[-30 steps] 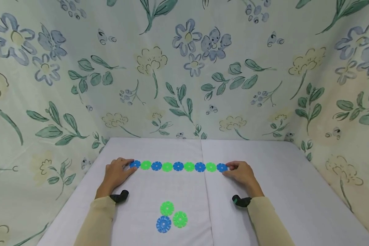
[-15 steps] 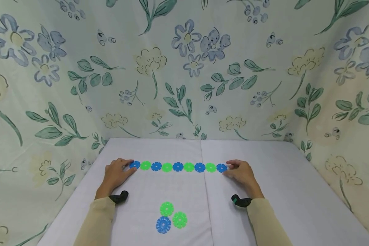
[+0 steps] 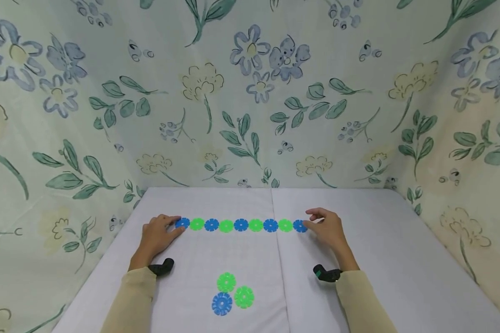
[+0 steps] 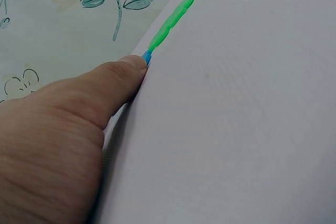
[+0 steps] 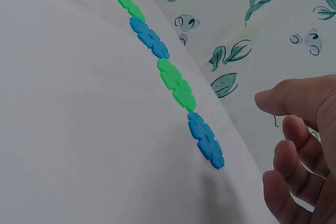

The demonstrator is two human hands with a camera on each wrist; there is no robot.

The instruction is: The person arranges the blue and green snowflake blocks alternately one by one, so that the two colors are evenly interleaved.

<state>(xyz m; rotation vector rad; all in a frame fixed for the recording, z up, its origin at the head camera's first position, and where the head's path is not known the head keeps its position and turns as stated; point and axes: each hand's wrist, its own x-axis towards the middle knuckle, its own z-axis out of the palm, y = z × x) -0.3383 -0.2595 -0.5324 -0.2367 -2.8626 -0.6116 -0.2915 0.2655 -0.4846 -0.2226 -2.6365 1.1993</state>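
Across the white table lies a straight row of notched plastic interlocking discs, blue and green by turns, edge to edge. My left hand [image 3: 156, 235] holds the blue disc [image 3: 183, 223] at the left end, index finger on its far edge and thumb on its near edge. In the left wrist view the thumb [image 4: 123, 72] presses that disc's edge. At the right end lies another blue disc [image 3: 300, 225]. My right hand [image 3: 330, 231] is just off it, fingers loosely bent and nothing between them; the right wrist view shows a gap from the disc [image 5: 206, 141] to the hand [image 5: 302, 145].
Nearer me on the table [image 3: 183, 296] lie three loose discs: a green one [image 3: 226, 282], another green one [image 3: 244, 297] and a blue one [image 3: 222, 304]. A floral curtain [image 3: 250, 92] hangs behind and along both sides.
My right hand has let go of the right-end blue disc and lifted slightly, its fingers spreading. My left hand and the row have stayed in place.
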